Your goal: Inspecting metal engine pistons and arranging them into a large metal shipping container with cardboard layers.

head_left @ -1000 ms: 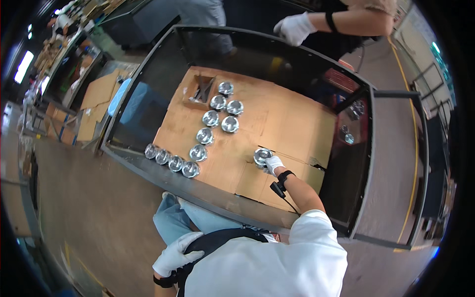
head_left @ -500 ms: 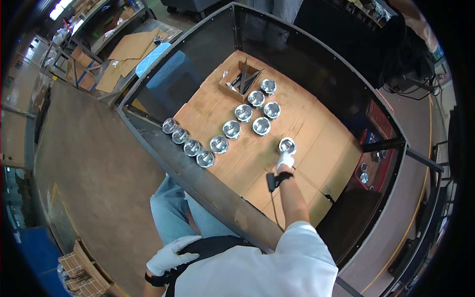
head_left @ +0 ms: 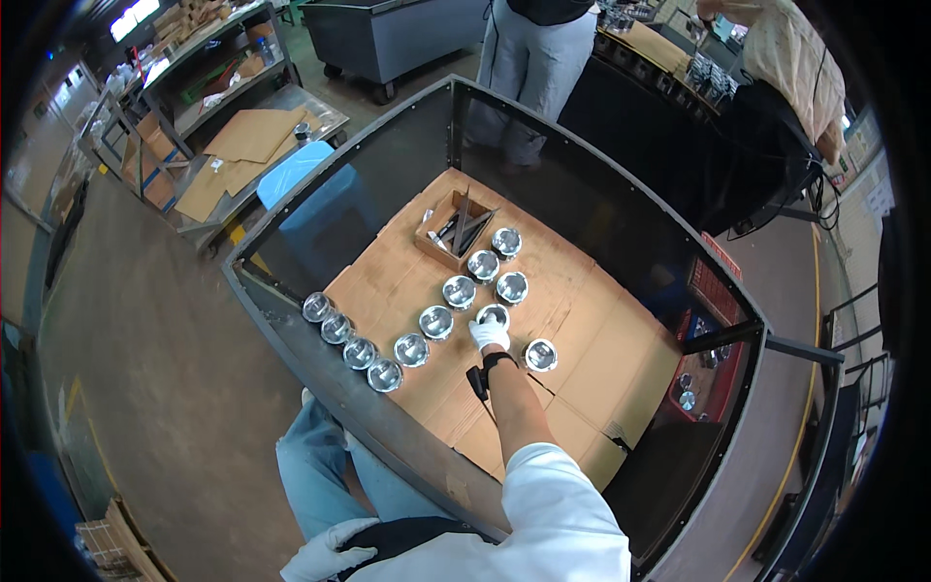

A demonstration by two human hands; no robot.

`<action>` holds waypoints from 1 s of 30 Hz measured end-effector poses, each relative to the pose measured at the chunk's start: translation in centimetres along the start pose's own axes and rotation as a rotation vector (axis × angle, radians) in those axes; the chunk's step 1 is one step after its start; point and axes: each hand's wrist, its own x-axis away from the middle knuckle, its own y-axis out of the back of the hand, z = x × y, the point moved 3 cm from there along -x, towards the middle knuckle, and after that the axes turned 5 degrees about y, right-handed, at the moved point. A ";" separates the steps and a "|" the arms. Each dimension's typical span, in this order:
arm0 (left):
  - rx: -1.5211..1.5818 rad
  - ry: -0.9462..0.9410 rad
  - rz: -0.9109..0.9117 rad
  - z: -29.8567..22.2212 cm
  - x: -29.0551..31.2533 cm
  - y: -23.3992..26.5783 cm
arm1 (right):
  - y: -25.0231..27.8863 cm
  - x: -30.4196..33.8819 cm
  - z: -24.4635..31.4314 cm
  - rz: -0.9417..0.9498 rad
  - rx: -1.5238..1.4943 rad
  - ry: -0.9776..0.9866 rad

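My right hand (head_left: 490, 335), in a white glove, has its fingers on the near edge of a shiny round metal piston (head_left: 493, 315) and grips it; part of the fingertips is hidden. To the right of this hand stands a single piston (head_left: 540, 355). Several more, such as a piston (head_left: 436, 322), form slanting rows to the left and behind. A closer-set line with a piston (head_left: 385, 374) runs along the left edge of the table. My left hand (head_left: 330, 555), also gloved, rests on my lap, fingers stretched out and holding nothing.
Cardboard (head_left: 601, 359) covers the table, which has a raised dark frame (head_left: 621, 160) around it. A small box (head_left: 441, 254) of tools stands at the back. Beyond the right side is a red bin (head_left: 713, 383) with metal parts. Another person (head_left: 538, 68) stands behind the frame.
My right hand has moved left from the single piston to another one in the row. The view has tilted up, so the table sits lower in the picture. My left hand still rests on my lap.
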 end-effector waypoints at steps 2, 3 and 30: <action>0.021 0.005 -0.030 0.5 0.7 0.2 | -1.8 1.8 1.4 0.012 -0.035 0.044; 0.020 0.008 -0.011 0.5 0.6 0.2 | -2.1 1.6 0.6 -0.002 -0.034 0.040; -0.030 -0.482 0.086 -4.6 4.9 2.8 | 6.7 39.8 22.6 1.647 -1.564 0.285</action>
